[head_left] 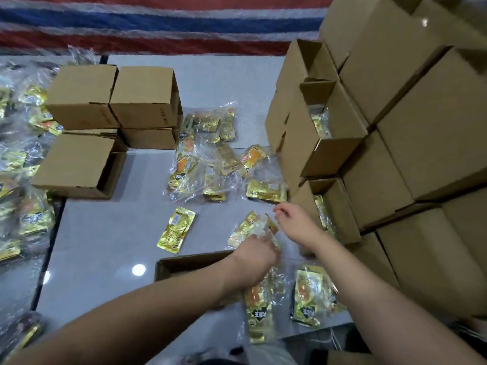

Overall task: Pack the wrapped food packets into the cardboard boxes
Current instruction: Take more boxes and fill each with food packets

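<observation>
Fingers of left hand (254, 255) pinch clear-wrapped packet (249, 227), lower centre; right hand (295, 222) fingers loosely curled, holding nothing. Packet probably light, floppy, slippery; grip at crimped edge.

Your left hand (254, 256) and right hand (297, 222) are bare, without gloves, rings or watch; both forearms are uncovered, with no sleeve showing anywhere in view.

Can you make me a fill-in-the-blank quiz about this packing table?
1. The left hand grips a clear plastic bag of gold foil food packets over the ___ tabletop.
2. The brown cardboard boxes stacked at the right are made of ___.
3. The single loose gold packet lies ___ on the table.

Missing: grey; cardboard; flat
</observation>
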